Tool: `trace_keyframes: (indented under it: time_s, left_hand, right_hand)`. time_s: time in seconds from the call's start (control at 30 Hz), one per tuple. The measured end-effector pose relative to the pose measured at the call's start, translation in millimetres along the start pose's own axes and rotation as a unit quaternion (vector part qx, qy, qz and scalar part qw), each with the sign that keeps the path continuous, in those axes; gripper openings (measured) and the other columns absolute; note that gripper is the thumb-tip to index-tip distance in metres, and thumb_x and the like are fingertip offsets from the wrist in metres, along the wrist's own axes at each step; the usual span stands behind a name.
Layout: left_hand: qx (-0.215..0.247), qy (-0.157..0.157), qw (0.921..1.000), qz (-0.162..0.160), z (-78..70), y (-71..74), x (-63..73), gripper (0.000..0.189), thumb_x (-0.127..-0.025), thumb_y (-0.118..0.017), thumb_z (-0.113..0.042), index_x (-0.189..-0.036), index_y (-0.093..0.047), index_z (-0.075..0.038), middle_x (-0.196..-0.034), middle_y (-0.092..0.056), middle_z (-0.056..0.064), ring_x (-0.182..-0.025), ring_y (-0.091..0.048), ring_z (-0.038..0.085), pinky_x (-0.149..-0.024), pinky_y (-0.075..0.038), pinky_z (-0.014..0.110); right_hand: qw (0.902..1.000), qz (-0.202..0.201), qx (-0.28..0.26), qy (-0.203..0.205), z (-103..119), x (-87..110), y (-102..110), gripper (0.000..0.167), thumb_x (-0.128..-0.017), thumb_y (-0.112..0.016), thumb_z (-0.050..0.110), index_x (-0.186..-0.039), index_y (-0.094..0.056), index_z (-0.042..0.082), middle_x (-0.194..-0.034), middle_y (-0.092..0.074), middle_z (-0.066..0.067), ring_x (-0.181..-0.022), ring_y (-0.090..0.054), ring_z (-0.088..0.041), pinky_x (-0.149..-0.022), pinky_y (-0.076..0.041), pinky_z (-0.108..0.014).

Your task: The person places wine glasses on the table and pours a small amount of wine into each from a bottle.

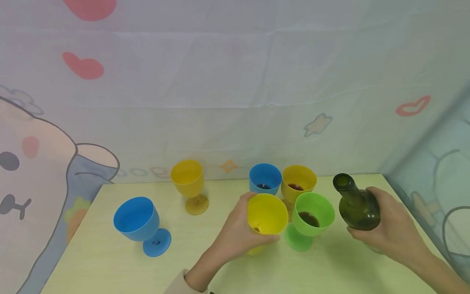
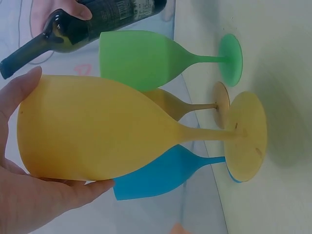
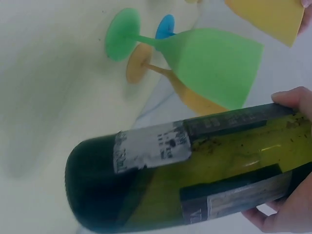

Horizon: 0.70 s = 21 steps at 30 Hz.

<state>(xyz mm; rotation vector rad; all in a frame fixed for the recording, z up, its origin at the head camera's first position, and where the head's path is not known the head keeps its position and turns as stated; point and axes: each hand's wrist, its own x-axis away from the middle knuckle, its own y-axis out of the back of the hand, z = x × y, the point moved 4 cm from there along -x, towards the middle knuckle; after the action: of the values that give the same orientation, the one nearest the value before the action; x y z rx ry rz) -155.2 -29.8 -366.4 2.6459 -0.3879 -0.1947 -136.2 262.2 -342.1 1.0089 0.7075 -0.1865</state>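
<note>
My left hand (image 1: pixel 235 234) grips a yellow plastic goblet (image 1: pixel 269 212) round its bowl; the goblet is upright, and a small dark spot shows low inside it. With my right hand (image 1: pixel 394 230) I hold a green glass wine bottle (image 1: pixel 360 210) round its body, neck up and leaning a little to the left. The label (image 3: pixel 153 148) and dark liquid near the bottle's base show in the right wrist view. Between the hands stands a light green goblet (image 1: pixel 319 204) with dark liquid in it. Behind it are a second yellow goblet (image 1: pixel 299 173) and a blue goblet (image 1: pixel 265 173), both holding dark liquid.
On the left of the pale table (image 1: pixel 99 253) stand another blue goblet (image 1: pixel 137 220) and another yellow goblet (image 1: pixel 188 179); no liquid shows in either. A printed cloth backdrop (image 1: pixel 205 81) rises behind the table's far edge, with another cloth at the right side.
</note>
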Motion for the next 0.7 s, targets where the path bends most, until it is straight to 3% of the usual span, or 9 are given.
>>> trace_keyframes:
  time_s: [0.1, 0.2, 0.33, 0.7]
  left_hand:
    - [-0.003, -0.004, 1.0000, 0.001, -1.8, -1.0, -1.3, 0.093, -0.063, -0.083, -0.033, -0.135, -0.030, -0.009, -0.120, -0.048, 0.008, -0.100, -0.050, 0.025, -0.078, -0.043, 0.041]
    - [-0.004, -0.008, 1.0000, 0.002, -3.6, -2.2, -2.8, 0.092, -0.062, -0.083, -0.032, -0.135, -0.031, -0.008, -0.119, -0.049, 0.008, -0.099, -0.050, 0.025, -0.078, -0.043, 0.041]
    - [0.000, -0.016, 0.9998, 0.007, -5.4, -3.7, -4.0, 0.091, -0.062, -0.083, -0.031, -0.134, -0.031, -0.009, -0.118, -0.050, 0.007, -0.099, -0.050, 0.024, -0.078, -0.043, 0.040]
    - [0.008, -0.027, 0.9994, 0.021, -10.8, -4.6, -5.9, 0.090, -0.063, -0.083, -0.028, -0.134, -0.031, -0.009, -0.114, -0.051, 0.005, -0.096, -0.051, 0.023, -0.075, -0.044, 0.036]
  right_hand:
    - [0.9973, 0.001, 0.059, 0.044, 9.1, -4.3, 1.3, 0.075, -0.041, -0.078, 0.019, -0.105, -0.049, -0.007, -0.085, -0.058, -0.016, -0.073, -0.054, -0.029, -0.060, -0.040, -0.038]
    - [0.9910, 0.006, 0.106, 0.081, 18.2, -6.4, 1.3, 0.069, -0.045, -0.069, 0.026, -0.103, -0.049, -0.006, -0.086, -0.057, -0.020, -0.075, -0.054, -0.035, -0.056, -0.038, -0.047]
    - [0.9828, 0.022, 0.149, 0.107, 28.9, -8.4, 0.1, 0.066, -0.045, -0.065, 0.024, -0.102, -0.049, -0.004, -0.089, -0.055, -0.021, -0.077, -0.053, -0.037, -0.058, -0.037, -0.048]
    - [0.9659, 0.048, 0.211, 0.142, 49.7, -10.6, -5.6, 0.068, -0.039, -0.075, 0.020, -0.097, -0.046, 0.001, -0.085, -0.053, -0.021, -0.076, -0.054, -0.038, -0.056, -0.041, -0.051]
